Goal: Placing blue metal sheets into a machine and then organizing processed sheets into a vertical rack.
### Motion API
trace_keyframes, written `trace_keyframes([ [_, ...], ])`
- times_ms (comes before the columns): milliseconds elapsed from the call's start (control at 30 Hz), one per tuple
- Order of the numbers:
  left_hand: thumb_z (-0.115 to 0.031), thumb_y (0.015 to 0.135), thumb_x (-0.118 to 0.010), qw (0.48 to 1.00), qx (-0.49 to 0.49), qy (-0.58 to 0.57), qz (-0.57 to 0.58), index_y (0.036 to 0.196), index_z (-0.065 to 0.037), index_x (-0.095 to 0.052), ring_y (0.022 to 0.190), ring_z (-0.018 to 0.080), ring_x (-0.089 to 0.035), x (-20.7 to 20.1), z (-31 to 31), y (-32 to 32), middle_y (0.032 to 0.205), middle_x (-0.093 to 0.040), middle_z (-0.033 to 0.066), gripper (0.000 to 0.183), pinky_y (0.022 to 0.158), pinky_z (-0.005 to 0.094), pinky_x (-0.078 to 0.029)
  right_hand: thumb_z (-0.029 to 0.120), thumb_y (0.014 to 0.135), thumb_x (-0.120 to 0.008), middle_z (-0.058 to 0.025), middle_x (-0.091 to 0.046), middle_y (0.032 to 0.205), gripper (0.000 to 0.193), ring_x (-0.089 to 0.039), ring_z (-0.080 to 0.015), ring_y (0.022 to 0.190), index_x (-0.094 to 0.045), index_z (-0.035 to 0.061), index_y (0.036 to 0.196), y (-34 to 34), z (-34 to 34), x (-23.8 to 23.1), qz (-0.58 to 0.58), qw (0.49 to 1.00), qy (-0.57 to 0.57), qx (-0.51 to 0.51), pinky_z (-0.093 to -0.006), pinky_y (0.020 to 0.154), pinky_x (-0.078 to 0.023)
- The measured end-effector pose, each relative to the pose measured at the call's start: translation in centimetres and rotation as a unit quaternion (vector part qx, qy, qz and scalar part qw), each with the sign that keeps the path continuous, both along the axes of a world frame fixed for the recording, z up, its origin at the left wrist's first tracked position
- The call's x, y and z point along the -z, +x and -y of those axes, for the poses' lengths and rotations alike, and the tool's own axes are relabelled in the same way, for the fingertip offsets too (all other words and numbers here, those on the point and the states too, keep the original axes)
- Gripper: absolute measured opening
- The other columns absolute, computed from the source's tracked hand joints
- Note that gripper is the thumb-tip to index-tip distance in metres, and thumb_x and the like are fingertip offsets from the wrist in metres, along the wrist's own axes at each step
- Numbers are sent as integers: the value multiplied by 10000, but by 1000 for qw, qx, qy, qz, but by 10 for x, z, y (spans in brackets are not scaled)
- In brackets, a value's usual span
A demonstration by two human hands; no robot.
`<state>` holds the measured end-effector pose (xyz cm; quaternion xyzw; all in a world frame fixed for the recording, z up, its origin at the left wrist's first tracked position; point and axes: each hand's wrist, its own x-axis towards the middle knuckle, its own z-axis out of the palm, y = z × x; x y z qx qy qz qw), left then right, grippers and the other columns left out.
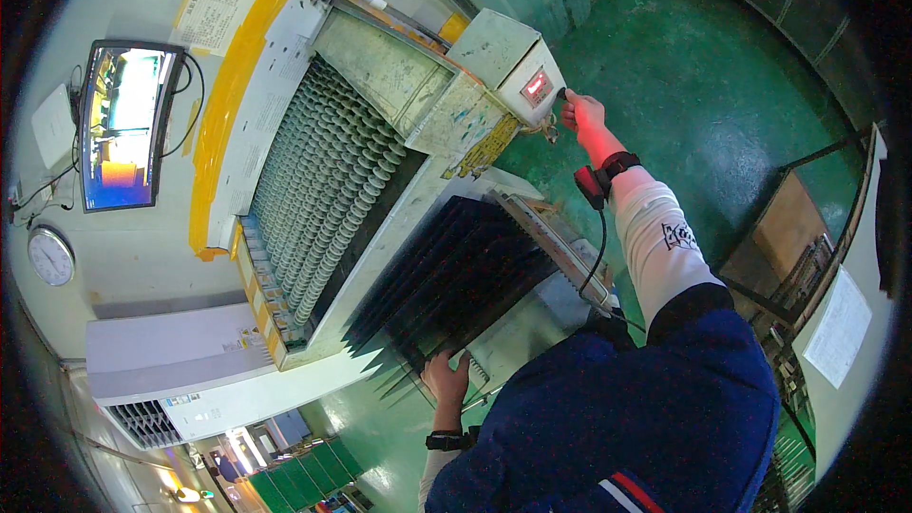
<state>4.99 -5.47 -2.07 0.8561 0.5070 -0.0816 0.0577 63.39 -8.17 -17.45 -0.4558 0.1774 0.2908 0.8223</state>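
My right hand reaches out with its fingers closed on a small black knob. That knob sits on the side of a pale control box with a lit red display. Lower down, my left hand is curled over the near end of a dark, thin panel, its thumb apart from the fingers. The panel is one of several dark panels standing side by side in a rack. Beside them lies a conveyor bed of many grey roller discs, set in a worn metal frame.
A toothed metal rail runs along the rack near my body. On the left are a wall monitor, a round clock and a white air conditioner. A framework with a brown board stands at right on the green floor.
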Motion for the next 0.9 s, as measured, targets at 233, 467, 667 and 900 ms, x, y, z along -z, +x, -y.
trace_keyframes([
  [233,-453,772,-755,1000,15,26,-4,1036,-159,-738,1025,347,-613,8,0,-8,1037,-702,128,396,887,474,-438,227,918,-698,-11,-522,686,238,-494,-128,533,-537,56,883,-10,-3,-11,-12,1000,-7,6,-290,458,-400],
  [467,-429,838,-681,999,25,11,-21,977,-105,-728,977,365,-607,3,-4,-4,954,-690,136,356,864,512,-419,239,936,-680,19,-439,629,295,-414,-112,504,-461,109,787,-23,16,27,-21,1000,18,12,-288,446,-339],
  [667,-349,857,-666,995,94,-26,21,941,-85,-727,876,365,-631,-9,-9,-8,893,-685,146,283,757,490,-477,283,955,-641,17,-443,618,289,-425,-131,502,-469,121,788,-74,63,31,-56,996,-16,-63,-293,471,-348],
  [900,-260,841,-680,981,186,-36,45,904,-49,-713,827,381,-635,-85,-20,6,851,-666,180,223,718,493,-495,329,952,-631,14,-472,623,305,-449,-139,526,-488,135,764,-133,141,80,-86,984,-126,-88,-318,485,-362],
])
